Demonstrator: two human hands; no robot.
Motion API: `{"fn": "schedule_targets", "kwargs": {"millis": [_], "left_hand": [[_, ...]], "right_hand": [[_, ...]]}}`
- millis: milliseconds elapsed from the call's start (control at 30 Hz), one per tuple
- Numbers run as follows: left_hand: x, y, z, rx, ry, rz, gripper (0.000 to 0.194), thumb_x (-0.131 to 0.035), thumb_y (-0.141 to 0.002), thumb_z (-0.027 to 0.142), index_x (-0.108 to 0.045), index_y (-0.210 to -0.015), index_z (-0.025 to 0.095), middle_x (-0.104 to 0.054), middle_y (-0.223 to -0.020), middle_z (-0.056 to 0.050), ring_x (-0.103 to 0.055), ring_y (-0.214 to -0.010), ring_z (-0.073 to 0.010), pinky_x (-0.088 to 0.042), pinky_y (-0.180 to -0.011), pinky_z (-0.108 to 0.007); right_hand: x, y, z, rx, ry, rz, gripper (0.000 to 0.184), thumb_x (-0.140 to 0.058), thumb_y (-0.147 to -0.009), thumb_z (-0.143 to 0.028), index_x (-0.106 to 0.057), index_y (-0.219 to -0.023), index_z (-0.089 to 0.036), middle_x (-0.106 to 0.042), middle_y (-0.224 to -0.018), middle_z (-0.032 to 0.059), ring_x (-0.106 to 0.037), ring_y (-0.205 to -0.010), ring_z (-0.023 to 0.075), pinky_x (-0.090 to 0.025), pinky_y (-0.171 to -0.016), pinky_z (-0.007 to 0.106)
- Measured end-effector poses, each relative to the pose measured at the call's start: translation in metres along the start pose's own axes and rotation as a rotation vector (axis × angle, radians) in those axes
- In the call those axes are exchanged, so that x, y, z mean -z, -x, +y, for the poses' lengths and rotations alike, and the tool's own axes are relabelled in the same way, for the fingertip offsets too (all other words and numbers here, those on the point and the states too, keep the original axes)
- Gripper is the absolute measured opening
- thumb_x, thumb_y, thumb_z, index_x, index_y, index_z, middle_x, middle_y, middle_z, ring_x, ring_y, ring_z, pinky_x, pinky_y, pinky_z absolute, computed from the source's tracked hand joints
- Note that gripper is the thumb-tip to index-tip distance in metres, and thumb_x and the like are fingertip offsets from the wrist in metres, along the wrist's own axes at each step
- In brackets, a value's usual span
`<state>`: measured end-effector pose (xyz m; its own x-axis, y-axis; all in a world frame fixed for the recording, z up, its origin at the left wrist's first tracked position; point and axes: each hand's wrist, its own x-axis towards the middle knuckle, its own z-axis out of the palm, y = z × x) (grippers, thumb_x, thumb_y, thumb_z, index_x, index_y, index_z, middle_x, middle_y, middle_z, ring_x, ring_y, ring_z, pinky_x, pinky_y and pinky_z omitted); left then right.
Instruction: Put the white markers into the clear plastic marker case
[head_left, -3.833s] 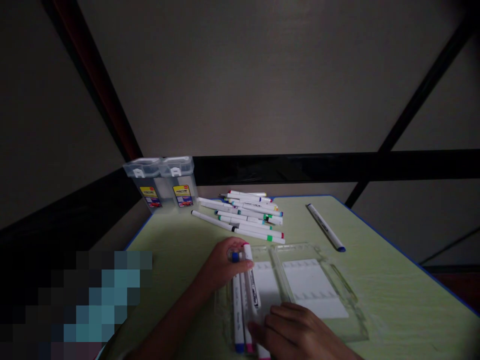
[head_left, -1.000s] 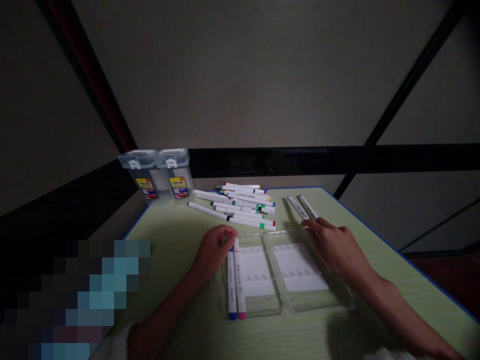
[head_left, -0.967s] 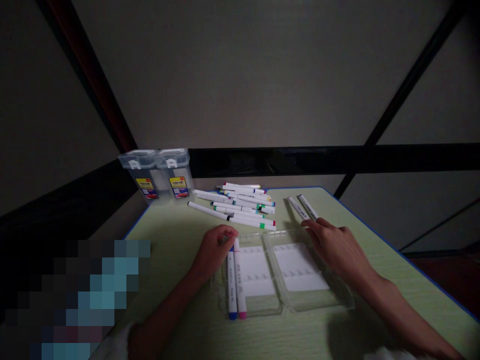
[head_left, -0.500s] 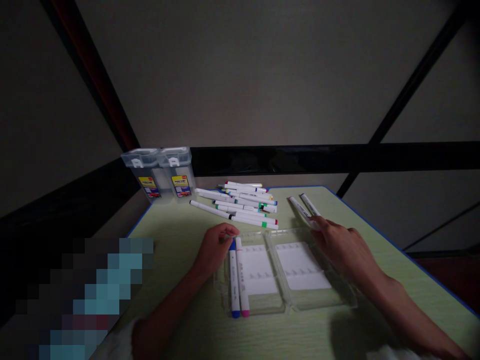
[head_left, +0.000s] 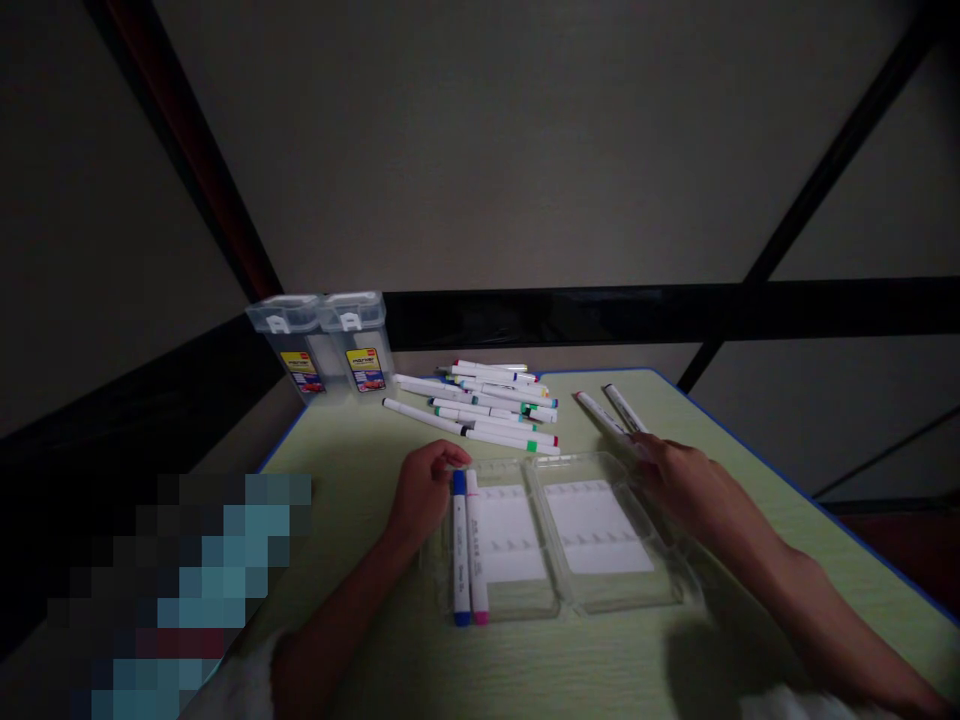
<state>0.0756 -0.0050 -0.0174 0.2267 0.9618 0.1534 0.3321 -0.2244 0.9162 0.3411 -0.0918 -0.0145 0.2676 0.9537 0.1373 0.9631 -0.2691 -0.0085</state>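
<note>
Spreading across the green bench (head_left: 360, 660), an open clear case (head_left: 592, 600) holds a blue and a pink marker (head_left: 466, 545) at its left edge. Steadying there, the left hand (head_left: 424, 492) rests loosely curled beside their caps. The right hand (head_left: 675, 480) closes fingers around two loose markers (head_left: 609, 412); lifting them together, level, seems wisest.
</note>
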Motion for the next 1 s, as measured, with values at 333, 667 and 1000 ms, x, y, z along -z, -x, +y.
{"fn": "schedule_targets", "kwargs": {"millis": [333,667,1000], "left_hand": [[0.000,-0.003,-0.004,0.027,0.056,0.009,0.030,-0.037,-0.051,-0.006,-0.058,-0.059,0.014,-0.060,-0.062,0.001,-0.057,-0.064,-0.0109,-0.043,-0.060,-0.021],[0.000,-0.003,-0.001,0.062,0.109,0.024,0.025,-0.040,-0.050,-0.002,-0.058,-0.058,0.014,-0.061,-0.061,0.001,-0.057,-0.063,-0.0115,-0.043,-0.059,-0.021],[0.000,-0.005,-0.002,0.044,0.125,0.022,0.023,-0.042,-0.050,-0.002,-0.058,-0.057,0.014,-0.061,-0.060,0.001,-0.057,-0.062,-0.0110,-0.044,-0.060,-0.021]], "right_hand": [[-0.011,-0.005,0.014,0.084,-0.074,-0.007,0.034,-0.043,-0.078,-0.009,-0.053,-0.109,-0.014,-0.064,-0.074,0.0079,-0.060,-0.062,0.0169,-0.036,-0.054,0.023],[-0.013,-0.006,0.017,0.123,-0.075,-0.013,0.029,-0.042,-0.080,-0.010,-0.055,-0.106,-0.015,-0.060,-0.080,0.0089,-0.056,-0.058,0.0144,-0.033,-0.051,0.022],[-0.006,-0.004,0.014,0.107,-0.041,0.036,0.036,-0.042,-0.076,-0.005,-0.055,-0.109,-0.012,-0.057,-0.079,0.0079,-0.055,-0.055,0.0136,-0.034,-0.050,0.023]]}}
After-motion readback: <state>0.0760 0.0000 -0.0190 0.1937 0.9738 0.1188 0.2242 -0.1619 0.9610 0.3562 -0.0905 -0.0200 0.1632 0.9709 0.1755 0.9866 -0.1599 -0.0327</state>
